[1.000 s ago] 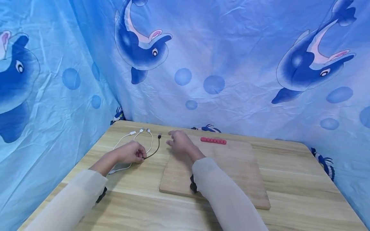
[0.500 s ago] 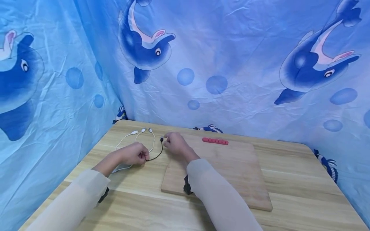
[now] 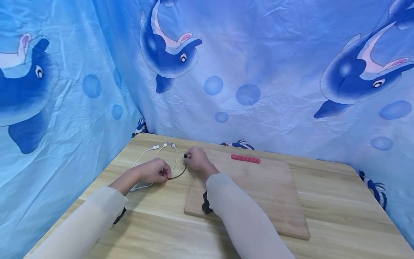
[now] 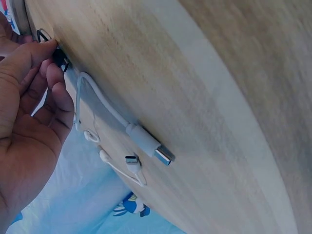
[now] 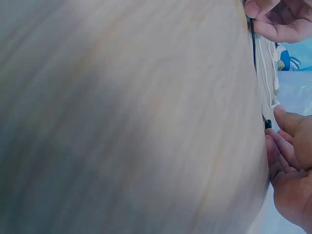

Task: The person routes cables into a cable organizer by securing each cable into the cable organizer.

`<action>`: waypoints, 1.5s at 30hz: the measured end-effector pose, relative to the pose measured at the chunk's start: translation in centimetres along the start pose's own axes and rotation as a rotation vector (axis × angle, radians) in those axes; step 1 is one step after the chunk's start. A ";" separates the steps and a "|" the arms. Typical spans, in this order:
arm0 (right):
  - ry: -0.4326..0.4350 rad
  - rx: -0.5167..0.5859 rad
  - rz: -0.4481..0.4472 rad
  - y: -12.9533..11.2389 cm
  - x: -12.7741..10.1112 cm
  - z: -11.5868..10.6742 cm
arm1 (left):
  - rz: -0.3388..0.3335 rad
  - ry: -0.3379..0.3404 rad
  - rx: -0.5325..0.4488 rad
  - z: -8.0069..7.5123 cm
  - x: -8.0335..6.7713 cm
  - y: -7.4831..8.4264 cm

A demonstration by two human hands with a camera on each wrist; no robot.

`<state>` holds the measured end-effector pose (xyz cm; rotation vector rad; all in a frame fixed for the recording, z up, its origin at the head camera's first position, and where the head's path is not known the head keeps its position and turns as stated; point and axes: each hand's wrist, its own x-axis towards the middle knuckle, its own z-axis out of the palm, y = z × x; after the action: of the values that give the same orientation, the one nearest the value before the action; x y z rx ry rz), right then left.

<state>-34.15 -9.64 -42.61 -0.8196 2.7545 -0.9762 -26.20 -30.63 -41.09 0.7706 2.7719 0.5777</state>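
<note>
My left hand (image 3: 156,172) pinches one end of a short black USB cable (image 3: 180,175) between thumb and fingers, low over the table. In the left wrist view a black connector (image 4: 60,59) shows at those fingertips. The cable curves away to its other plug (image 3: 185,156), where my right hand (image 3: 197,159) has thumb and fingers curled around it. From the right wrist that black plug (image 5: 267,124) sits right at the fingertips. White USB cables lie beside and behind my left hand, one with a metal plug (image 4: 163,155) facing the wrist camera.
A wooden board (image 3: 258,194) lies flat under my right forearm. On its far edge rests a red notched cable holder strip (image 3: 245,158). White cable ends (image 3: 165,144) fan out toward the table's far left. A blue dolphin-print cloth (image 3: 226,54) hangs behind the table (image 3: 155,223).
My right hand has come left from above the board's edge to the black cable's plug, and its fingers have drawn in. My left hand keeps its pinch. The view has shifted slightly left.
</note>
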 end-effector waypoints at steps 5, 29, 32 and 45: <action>0.049 0.032 0.070 -0.4 0.4 0.4 | 0.011 0.004 -0.017 0.1 0.1 -0.3; 0.106 0.053 0.207 -1.0 2.0 2.1 | 0.055 0.002 -0.055 0.0 0.1 -1.2; 0.109 0.074 0.202 -0.9 2.0 2.0 | 0.062 -0.001 -0.054 0.0 0.2 -1.2; 0.178 0.340 0.144 -0.1 1.7 1.9 | 0.063 -0.003 -0.087 0.0 0.3 -1.4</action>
<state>-35.04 -11.64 -43.94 -0.4957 2.6247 -1.4932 -27.10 -31.59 -41.75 0.8410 2.7078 0.7028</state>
